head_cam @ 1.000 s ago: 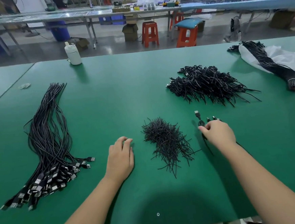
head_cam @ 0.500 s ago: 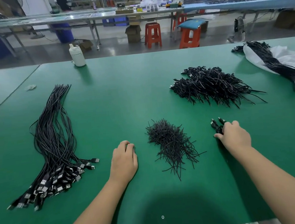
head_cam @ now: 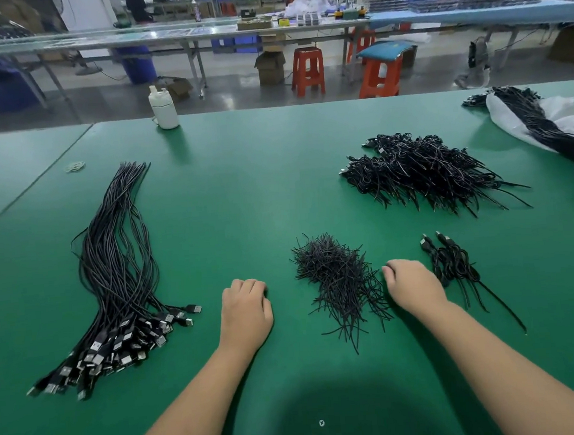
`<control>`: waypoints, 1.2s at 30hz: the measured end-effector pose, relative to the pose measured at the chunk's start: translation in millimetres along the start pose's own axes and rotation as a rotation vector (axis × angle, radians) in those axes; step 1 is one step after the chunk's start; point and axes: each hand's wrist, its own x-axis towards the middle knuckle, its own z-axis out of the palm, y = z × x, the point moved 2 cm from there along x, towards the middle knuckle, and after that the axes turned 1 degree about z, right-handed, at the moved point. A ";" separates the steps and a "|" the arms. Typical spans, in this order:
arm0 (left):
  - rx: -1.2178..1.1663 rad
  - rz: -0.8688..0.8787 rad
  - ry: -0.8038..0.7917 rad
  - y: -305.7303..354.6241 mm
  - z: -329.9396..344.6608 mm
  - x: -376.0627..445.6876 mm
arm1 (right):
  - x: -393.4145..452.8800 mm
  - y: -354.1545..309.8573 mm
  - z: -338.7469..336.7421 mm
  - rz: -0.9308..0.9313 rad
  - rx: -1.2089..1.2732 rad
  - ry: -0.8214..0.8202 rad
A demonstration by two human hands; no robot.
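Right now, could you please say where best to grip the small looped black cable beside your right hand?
Pinch the looped black cable at its tied middle, from above with the right hand: it lies flat and its loops gather there.

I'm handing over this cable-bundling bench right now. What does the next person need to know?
The left hand rests on the green table, fingers loosely curled, holding nothing.
The right hand has its fingertips at the edge of the tie pile. Whether a tie is in its grip is hidden.
The straight cables lie far left. One folded cable lies just right of the right hand, and the heap of folded cables lies farther back.
Done: the heap, plus the one lying apart.
Left: the straight cables look untouched, so probably take the next one from there.
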 end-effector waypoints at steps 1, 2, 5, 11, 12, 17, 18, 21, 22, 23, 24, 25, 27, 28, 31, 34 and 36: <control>0.010 -0.007 -0.011 -0.6 -0.7 -0.1 | -0.9 -1.1 2.3 0.022 -0.023 -0.017; 0.022 -0.011 -0.026 -1.2 -2.2 0.1 | -0.4 -1.7 2.6 0.034 -0.060 -0.039; 0.026 0.000 -0.132 -6.6 -10.7 7.1 | 2.9 -7.2 0.4 0.044 -0.171 -0.115; 0.216 0.026 -0.536 -59.2 -53.8 39.7 | 3.0 -10.7 0.7 0.051 -0.199 -0.148; 0.253 -0.026 -0.616 -73.1 -61.5 42.4 | 3.5 -10.0 0.5 0.055 -0.195 -0.154; 0.152 -0.209 -0.868 -119.2 -87.9 44.0 | 3.4 -10.5 -1.5 0.066 -0.183 -0.165; 0.163 -0.207 -0.900 -122.4 -90.2 43.8 | 2.8 -10.7 -1.9 0.071 -0.180 -0.165; 0.253 -0.189 -0.927 -124.9 -89.9 45.0 | 2.5 -11.0 -3.2 0.077 -0.169 -0.163; 0.300 -0.172 -0.919 -124.6 -88.6 45.4 | 2.3 -11.2 -3.4 0.074 -0.168 -0.162; 0.341 -0.153 -0.912 -123.9 -86.8 45.4 | 2.0 -11.3 -3.6 0.073 -0.166 -0.160; 0.371 -0.137 -0.905 -123.0 -84.9 45.4 | 1.8 -11.5 -3.4 0.072 -0.163 -0.158; 0.390 -0.125 -0.897 -122.2 -83.0 45.2 | 1.6 -11.7 -3.0 0.073 -0.161 -0.157; 0.398 -0.108 -0.861 -120.0 -79.3 45.5 | 1.3 -12.0 -3.2 0.075 -0.159 -0.156; 0.384 -0.105 -0.832 -118.4 -78.0 45.7 | 1.3 -12.1 -3.3 0.076 -0.160 -0.155; 0.288 -0.114 -0.710 -109.1 -74.4 49.6 | 1.4 -11.3 -2.8 0.081 -0.156 -0.150; 0.275 -0.083 -0.617 -90.1 -72.8 54.5 | 1.6 -10.2 -2.8 0.086 -0.149 -0.153; 0.297 -0.019 -0.564 -73.7 -70.8 55.9 | 1.5 -9.7 -3.0 0.086 -0.145 -0.157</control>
